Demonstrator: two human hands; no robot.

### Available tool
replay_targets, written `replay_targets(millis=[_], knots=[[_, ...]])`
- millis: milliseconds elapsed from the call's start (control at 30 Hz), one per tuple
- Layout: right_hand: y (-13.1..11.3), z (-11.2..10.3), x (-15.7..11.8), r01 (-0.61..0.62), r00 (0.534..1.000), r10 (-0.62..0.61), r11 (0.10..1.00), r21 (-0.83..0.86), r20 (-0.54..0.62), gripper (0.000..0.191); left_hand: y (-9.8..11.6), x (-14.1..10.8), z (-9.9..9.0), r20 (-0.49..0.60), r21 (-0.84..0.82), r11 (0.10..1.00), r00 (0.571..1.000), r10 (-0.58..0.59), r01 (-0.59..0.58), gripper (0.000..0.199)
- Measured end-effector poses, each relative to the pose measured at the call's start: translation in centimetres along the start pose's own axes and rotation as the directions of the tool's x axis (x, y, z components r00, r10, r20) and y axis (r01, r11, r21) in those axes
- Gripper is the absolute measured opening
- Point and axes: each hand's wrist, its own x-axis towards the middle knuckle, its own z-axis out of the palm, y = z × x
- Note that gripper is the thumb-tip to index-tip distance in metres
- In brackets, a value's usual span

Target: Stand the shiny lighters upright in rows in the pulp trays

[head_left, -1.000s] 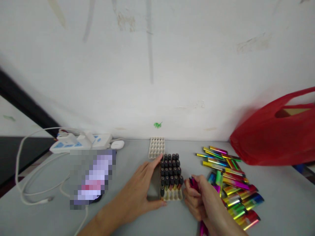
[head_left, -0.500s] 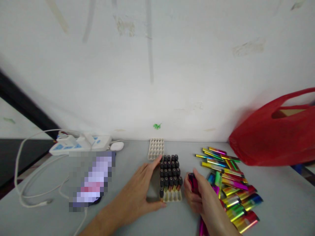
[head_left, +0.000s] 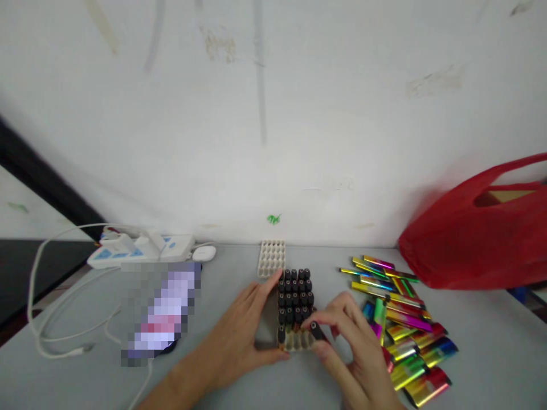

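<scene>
A pale tray (head_left: 294, 341) with rounded wells stands on the table, its rear rows filled with upright black-capped tubes (head_left: 294, 299). Some tubes show orange or yellow lower parts. In the front row, one tube stands at the left end and bare wells show to its right. My left hand (head_left: 239, 324) spans the tray's left side, forefinger at the far corner and thumb at the near corner. Between thumb and fingers, my right hand (head_left: 352, 347) pinches another black-capped tube (head_left: 317, 331), tilted over the tray's front right corner. Its lower end is hidden by the hand.
Shiny coloured metallic sleeves (head_left: 410, 313) lie piled at the right. A red bag (head_left: 478, 245) stands behind them. An empty pale tray (head_left: 272, 256) lies near the wall. A phone (head_left: 166, 307), white cables and a power strip (head_left: 141, 250) are at the left.
My right hand has moved left to the tray's front right corner, and the tube in it has turned to show its black end. My left hand has stayed at the tray.
</scene>
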Motion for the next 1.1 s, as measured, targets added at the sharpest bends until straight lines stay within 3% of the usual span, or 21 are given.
replay_targets(millis=[133, 233, 400, 600, 867, 1100], knots=[[0.2, 0.4, 0.4, 0.208, 0.975, -0.199, 0.973, -0.101, 0.096, 0.013, 0.1, 0.1, -0.1, -0.005, -0.003, 1.0, 1.0, 0.02, -0.02, 0.142], [0.5, 1.0, 0.1, 0.254, 0.961, -0.229, 0.953, -0.165, 0.156, 0.011, 0.1, 0.1, 0.0, -0.009, 0.001, 1.0, 1.0, 0.008, -0.008, 0.144], [1.3, 1.5, -0.8, 0.202, 0.971, -0.166, 0.956, -0.215, 0.173, 0.012, -0.1, 0.2, 0.2, -0.007, 0.002, 1.0, 1.0, -0.006, 0.006, 0.145], [1.0, 0.9, -0.3, 0.246, 0.959, -0.204, 0.944, -0.22, 0.197, 0.014, -0.4, 0.1, 0.3, -0.014, -0.003, 1.0, 1.0, -0.009, 0.009, 0.15], [0.8, 0.8, -0.1, 0.215, 0.964, -0.175, 0.956, -0.2, 0.201, 0.021, -0.1, 0.0, 0.1, -0.004, 0.017, 1.0, 1.0, -0.017, 0.018, 0.154], [1.2, 0.9, -0.3, 0.128, 0.981, -0.095, 0.971, -0.201, 0.168, 0.022, 0.0, -0.1, 0.1, -0.022, 0.005, 1.0, 1.0, 0.011, -0.011, 0.142]])
